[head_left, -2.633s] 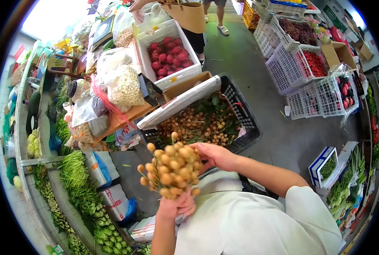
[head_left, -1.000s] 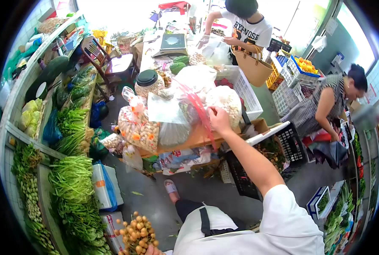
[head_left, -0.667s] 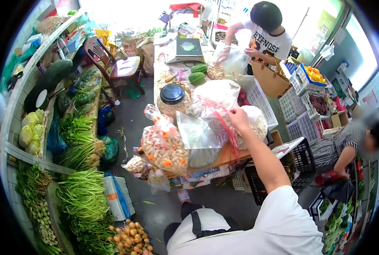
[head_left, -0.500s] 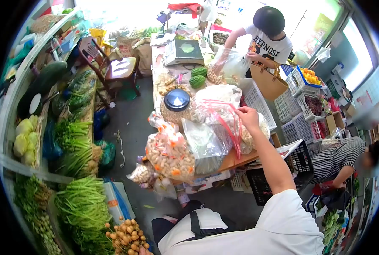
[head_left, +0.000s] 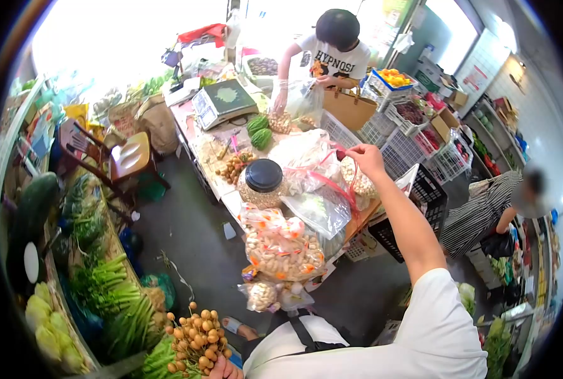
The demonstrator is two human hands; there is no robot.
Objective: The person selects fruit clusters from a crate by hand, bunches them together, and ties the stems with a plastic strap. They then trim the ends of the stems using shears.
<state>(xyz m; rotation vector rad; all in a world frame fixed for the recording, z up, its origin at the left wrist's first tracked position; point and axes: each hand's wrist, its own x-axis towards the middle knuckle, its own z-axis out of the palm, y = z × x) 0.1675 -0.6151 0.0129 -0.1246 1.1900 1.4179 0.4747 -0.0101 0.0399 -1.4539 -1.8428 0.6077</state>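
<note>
Clear plastic bag of pale nuts with orange patches (head_left: pixel 280 249) sat on table (head_left: pixel 230 197), beside dark-lidded clear jar of small grains (head_left: pixel 263 184). Right hand (head_left: pixel 367 160), arm outstretched, pinched red plastic strips (head_left: pixel 337 183); left hand (head_left: pixel 225 369), low, gripped round tan fruit bunch (head_left: pixel 198 341).

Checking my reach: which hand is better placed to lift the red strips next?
Probably the right hand: its fingers pinch the red strips, while the left hand is away from them, holding a fruit bunch.
</note>
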